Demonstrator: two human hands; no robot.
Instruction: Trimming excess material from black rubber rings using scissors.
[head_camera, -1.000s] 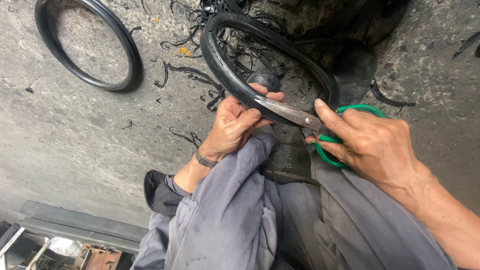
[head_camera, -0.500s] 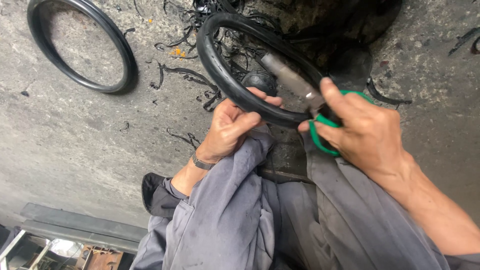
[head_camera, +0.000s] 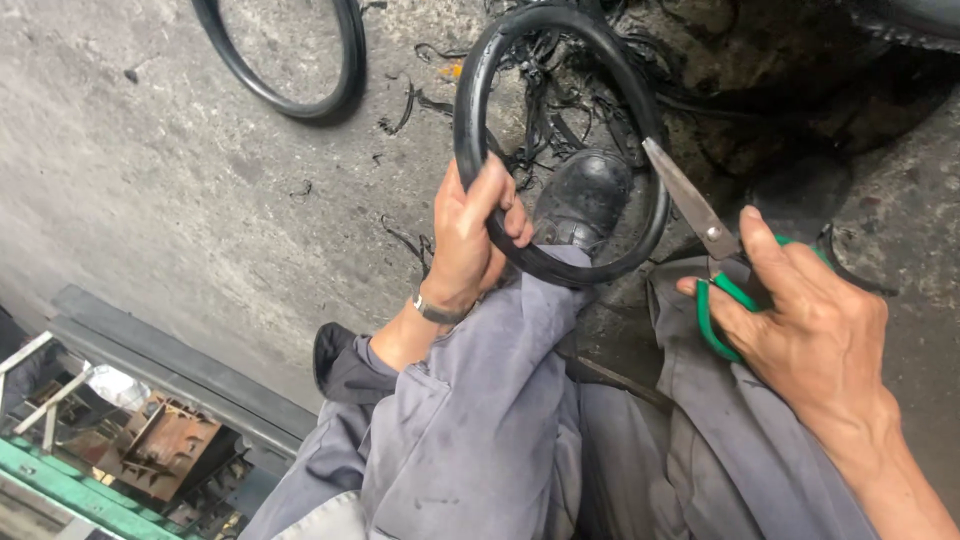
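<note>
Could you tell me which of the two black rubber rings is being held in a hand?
The nearer rubber ring, gripped by the left hand above the knee; the other ring lies untouched on the concrete floor.

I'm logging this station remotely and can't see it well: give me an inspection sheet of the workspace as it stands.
Surface: rough grey concrete floor, dirty and stained.
Job's things: black rubber ring held upright over the knee; green-handled scissors, blades shut, tip beside the ring's right edge.
Clutter: heap of black rubber trimmings behind the ring; second rubber ring lying flat on the floor.
Hands: left hand grips the ring's lower left; right hand holds the scissors.
Cables: nothing seen.
Surroundings: black shoe, grey work trousers, rusty metal parts at lower left.
</note>
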